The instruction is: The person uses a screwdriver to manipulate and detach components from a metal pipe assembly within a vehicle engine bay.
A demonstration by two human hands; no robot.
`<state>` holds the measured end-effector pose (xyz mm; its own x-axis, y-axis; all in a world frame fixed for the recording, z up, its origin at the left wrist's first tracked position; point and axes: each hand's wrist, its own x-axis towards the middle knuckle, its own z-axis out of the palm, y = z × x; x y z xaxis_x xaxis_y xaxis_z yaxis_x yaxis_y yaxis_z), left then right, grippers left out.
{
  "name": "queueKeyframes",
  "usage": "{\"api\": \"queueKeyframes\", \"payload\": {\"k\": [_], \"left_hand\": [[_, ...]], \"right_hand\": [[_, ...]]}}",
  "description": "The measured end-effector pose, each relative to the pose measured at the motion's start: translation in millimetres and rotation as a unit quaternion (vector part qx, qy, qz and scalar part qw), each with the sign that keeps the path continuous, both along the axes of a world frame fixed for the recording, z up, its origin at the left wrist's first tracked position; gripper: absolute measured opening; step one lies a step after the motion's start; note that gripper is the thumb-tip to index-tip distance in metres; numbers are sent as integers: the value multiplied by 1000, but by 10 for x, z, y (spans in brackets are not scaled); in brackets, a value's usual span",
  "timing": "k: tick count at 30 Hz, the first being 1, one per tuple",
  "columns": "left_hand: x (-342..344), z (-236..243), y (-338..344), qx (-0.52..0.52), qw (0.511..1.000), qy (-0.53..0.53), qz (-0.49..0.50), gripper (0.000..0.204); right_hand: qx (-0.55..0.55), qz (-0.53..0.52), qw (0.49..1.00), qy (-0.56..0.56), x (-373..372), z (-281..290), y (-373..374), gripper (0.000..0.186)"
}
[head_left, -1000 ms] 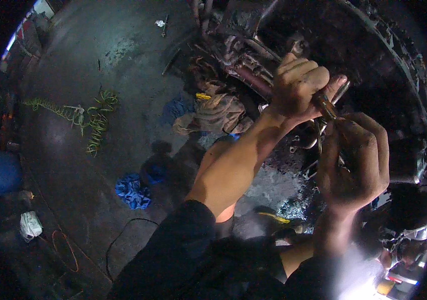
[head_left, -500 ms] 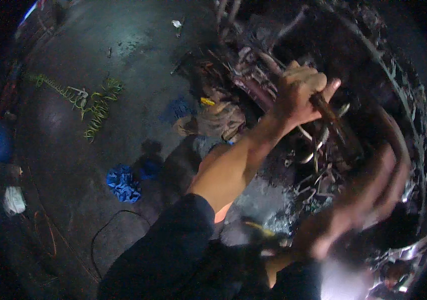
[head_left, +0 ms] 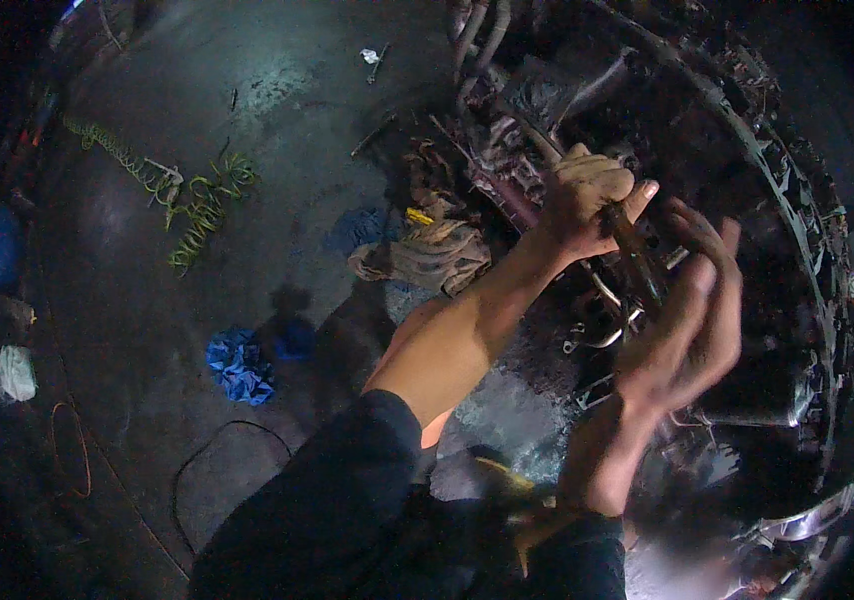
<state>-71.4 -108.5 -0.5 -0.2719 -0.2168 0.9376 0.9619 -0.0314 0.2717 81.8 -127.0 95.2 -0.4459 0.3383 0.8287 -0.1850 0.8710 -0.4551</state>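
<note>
Bar (head_left: 635, 248) could slip if the left grip (head_left: 587, 198), clamped around it, loosens while the right grip (head_left: 685, 325) is spread apart.

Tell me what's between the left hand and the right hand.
In the head view, a dark rod slants from the left hand toward the right hand; whether the right hand touches it is unclear.

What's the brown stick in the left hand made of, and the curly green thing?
The brown stick could be metal, perhaps dirty or rusty: it's dark with slight shine. The curly green thing seems plastic, perhaps glossy: bright, thin, springy-looking loops.
</note>
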Motion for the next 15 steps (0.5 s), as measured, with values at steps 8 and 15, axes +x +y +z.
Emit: {"api": "queueKeyframes", "payload": {"k": [8, 15], "left_hand": [[-39, -15, -186, -13, 1000, -7, -23, 40], [-139, -113, -333, -5, 998, -43, -39, 44]], "right_hand": [[72, 95, 993, -1, 167, 49, 6, 29], [77, 165, 982, -43, 17, 62, -103, 35]]}}
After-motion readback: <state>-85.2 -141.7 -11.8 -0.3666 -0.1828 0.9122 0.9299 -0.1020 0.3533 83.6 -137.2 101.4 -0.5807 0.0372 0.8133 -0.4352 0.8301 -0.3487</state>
